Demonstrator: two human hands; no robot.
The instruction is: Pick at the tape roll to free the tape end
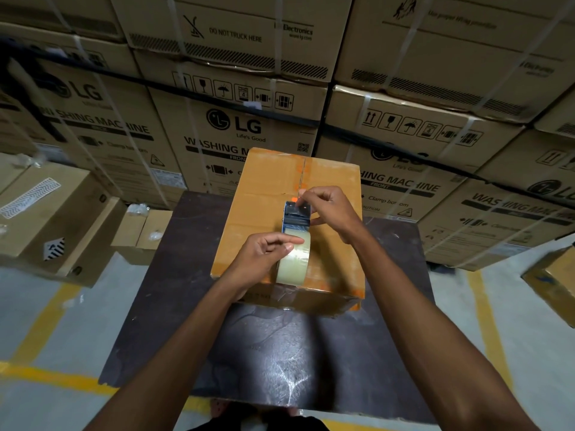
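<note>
- Forearms run up from the bottom corners of the frame and meet at mid-frame over a box.
- Left hand [264, 256], centre frame: fingers and thumb curled round the tape roll [295, 256], thumb lying across the top of the roll.
- Tape roll is clear and stands on edge, mounted in a dispenser [296, 215]; the dispenser's dark head points toward the top of the frame.
- Right hand [330, 207], just above and right of the roll: fingertips pinch at the dispenser head, thumb against its right side. Whether a tape end lies between the fingers cannot be told.
- Box [270, 194]: orange-brown cardboard, centre frame, flaps closed, seam running up its top face from the dispenser head toward the upper edge. Roll and dispenser sit over its near half; contact with the lid cannot be told.
- Table [174, 293]: dark, glossy top, carries the box on its far part; glare patch in the lower middle.
- Floor [37, 293]: grey with yellow lines, lower left and lower right.
- Cartons [236, 126]: large strapped stack printed LG washing machine, filling the upper half of the frame.
- Small cartons [141, 231] on the floor at mid-left, beside the table.
</note>
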